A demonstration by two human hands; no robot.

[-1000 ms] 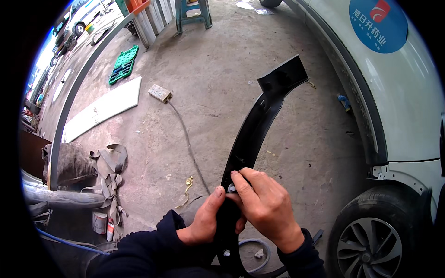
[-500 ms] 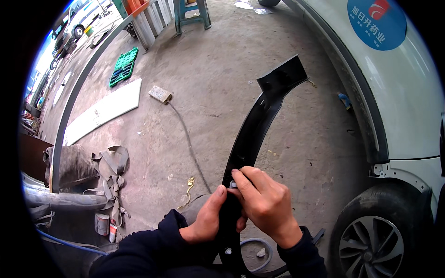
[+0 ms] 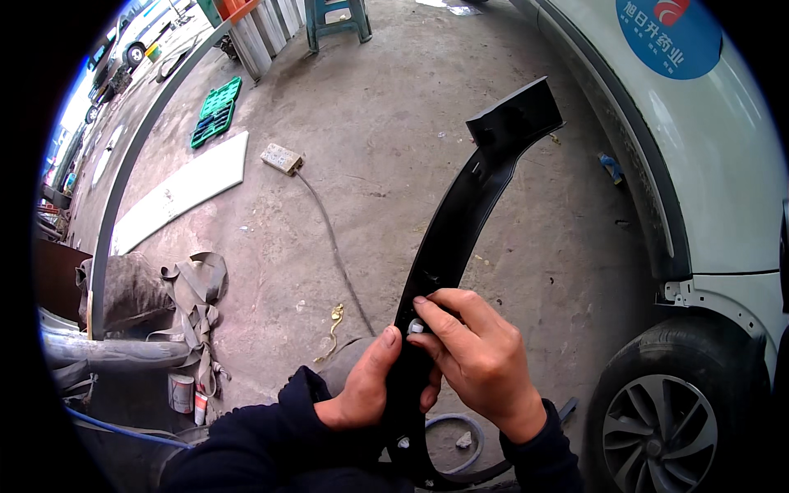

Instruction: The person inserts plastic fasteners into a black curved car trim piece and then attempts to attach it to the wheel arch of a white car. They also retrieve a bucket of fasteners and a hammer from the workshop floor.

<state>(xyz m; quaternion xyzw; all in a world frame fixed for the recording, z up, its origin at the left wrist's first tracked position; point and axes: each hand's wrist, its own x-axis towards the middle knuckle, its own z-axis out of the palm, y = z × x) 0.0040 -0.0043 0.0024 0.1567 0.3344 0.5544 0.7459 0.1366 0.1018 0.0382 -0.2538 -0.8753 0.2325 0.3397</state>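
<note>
A long curved black plastic wheel arch trim runs upward from my lap, its inner side facing me and its wide end far off. My left hand is closed round its left edge, the thumb lying along it. At the trim's middle my right hand is closed, its fingertips at a small white plastic clip set on the trim. The right thumb lies partly hidden behind the other fingers. A second white clip shows lower on the trim, near my sleeves.
To the right stands a white car with its wheel. On the concrete floor lie a power strip with its cord, a white panel and a green tool case. Grey straps hang at the left; a stool stands far off.
The trim's far end has swung slightly up and to the right. My right hand has shifted a little to the right, leaving more of the white clip visible.
</note>
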